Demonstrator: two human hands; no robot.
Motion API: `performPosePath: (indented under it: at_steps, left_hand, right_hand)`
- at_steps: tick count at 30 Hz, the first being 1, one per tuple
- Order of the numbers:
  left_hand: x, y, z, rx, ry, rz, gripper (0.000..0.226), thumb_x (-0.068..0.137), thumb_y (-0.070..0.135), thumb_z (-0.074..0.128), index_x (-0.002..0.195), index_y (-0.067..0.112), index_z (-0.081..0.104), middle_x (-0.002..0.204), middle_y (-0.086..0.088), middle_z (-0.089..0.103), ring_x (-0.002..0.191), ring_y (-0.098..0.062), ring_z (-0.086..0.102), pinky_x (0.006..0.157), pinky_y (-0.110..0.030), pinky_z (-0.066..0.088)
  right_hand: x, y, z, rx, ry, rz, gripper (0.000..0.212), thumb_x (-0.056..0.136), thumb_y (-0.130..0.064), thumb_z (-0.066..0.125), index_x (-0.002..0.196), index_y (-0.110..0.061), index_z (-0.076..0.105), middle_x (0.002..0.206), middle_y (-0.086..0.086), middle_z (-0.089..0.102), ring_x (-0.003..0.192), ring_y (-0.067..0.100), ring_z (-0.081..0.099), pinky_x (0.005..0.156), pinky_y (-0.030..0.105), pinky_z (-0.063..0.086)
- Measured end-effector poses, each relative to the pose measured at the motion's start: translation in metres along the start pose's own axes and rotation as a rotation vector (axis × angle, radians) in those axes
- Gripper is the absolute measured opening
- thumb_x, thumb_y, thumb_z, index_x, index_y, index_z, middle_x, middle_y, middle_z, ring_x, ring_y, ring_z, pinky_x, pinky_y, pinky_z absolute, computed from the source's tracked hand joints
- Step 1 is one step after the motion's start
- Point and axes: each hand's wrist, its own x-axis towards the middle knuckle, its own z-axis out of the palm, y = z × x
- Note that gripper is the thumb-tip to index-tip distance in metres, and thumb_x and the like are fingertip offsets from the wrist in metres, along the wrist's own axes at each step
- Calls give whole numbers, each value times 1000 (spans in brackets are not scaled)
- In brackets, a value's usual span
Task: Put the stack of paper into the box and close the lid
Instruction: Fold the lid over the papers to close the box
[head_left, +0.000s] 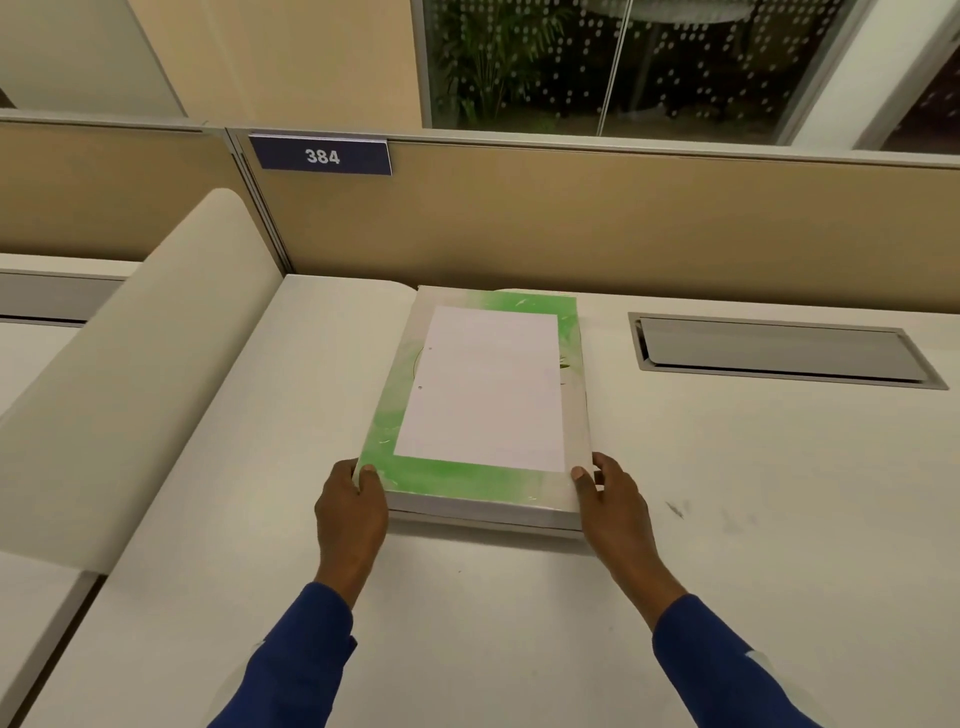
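Near the middle of the pale surface (727, 519) lies the flat green-and-white box (574, 395), white paper (485, 387) on its lid, left hand (350, 512) and right hand (613, 506) fingers clamped on its near corners; probably stiff, light cardboard, while the loose paper could slide

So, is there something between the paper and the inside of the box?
Yes. The box is closed: its green lid lies flat, and the paper rests on top of it. The left hand and right hand hold the lid's near corners.
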Motion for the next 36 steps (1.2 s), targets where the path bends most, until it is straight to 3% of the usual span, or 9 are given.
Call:
performPosePath:
  at_steps: [5, 8, 12, 14, 17, 21, 24, 28, 36]
  left_hand:
    - [-2, -3, -3, -69, 11, -25, 13, 97, 20, 51, 90, 27, 59, 87, 5, 64, 74, -9, 57, 58, -26, 41]
    - [-3, -6, -1, -59, 3, -23, 9, 97, 18, 52, 95, 22, 60, 88, 5, 64, 76, -14, 58, 58, -24, 41]
    - [-7, -11, 5, -2, -14, 15, 37, 99, 11, 48, 134, 21, 53, 95, 3, 64, 75, -15, 59, 60, -26, 44]
    - [-10, -14, 8, 84, -34, 82, 57, 99, 6, 44, 154, 22, 41, 99, -8, 65, 80, -27, 61, 69, -36, 49]
    - [-11, -15, 12, 242, -46, 197, 68, 98, 2, 44, 161, 20, 31, 105, -20, 62, 95, -40, 59, 84, -49, 52]
    - [-6, -12, 20, 443, -82, 279, 71, 100, 18, 53, 164, 24, 23, 150, -21, 44, 124, -41, 50, 102, -52, 46]
    - [4, -7, 27, 620, -79, 357, 73, 101, 42, 51, 164, 24, 19, 162, -24, 29, 137, -44, 42, 107, -53, 40]
    - [20, -1, 38, 789, -101, 466, 81, 95, 65, 26, 164, 23, 20, 172, -17, 10, 150, -44, 29, 117, -55, 33]
    - [32, -8, 47, 834, -114, 466, 84, 94, 69, 25, 164, 23, 22, 173, -12, 6, 136, -38, 43, 96, -47, 49]
  right_hand:
    - [-7, 7, 2, -33, 4, -31, 46, 107, -32, 46, 150, -17, 44, 137, 7, 59, 122, 23, 57, 93, 30, 46]
    - [-10, 13, 7, -43, -17, -31, 47, 106, -30, 47, 152, -17, 42, 139, 7, 58, 123, 24, 57, 102, 37, 50]
    - [-11, 21, 12, -88, -28, -33, 48, 105, -27, 49, 152, -16, 42, 139, 8, 57, 127, 26, 55, 107, 41, 47]
    - [-12, 23, 15, -118, -13, -52, 51, 105, -27, 50, 154, -17, 39, 141, 9, 55, 132, 28, 51, 108, 41, 45]
    - [-12, 23, 18, -174, 4, -89, 64, 105, -29, 50, 162, -20, 21, 152, 9, 44, 137, 29, 46, 110, 40, 42]
    - [-1, 16, 22, -284, -8, -189, 76, 104, -40, 49, 164, -22, 7, 168, 4, 21, 147, 31, 34, 115, 44, 37]
    - [19, 5, 25, -377, -9, -234, 82, 103, -51, 45, 164, -18, 1, 173, 2, 0, 154, 29, 22, 121, 45, 30]
    - [47, -6, 28, -467, -11, -282, 84, 102, -58, 38, 164, -16, -1, 173, 3, -8, 158, 29, 10, 126, 46, 21]
    - [60, 2, 37, -465, -48, -275, 84, 102, -60, 35, 164, -18, -2, 172, -1, -13, 158, 29, 12, 125, 46, 25]
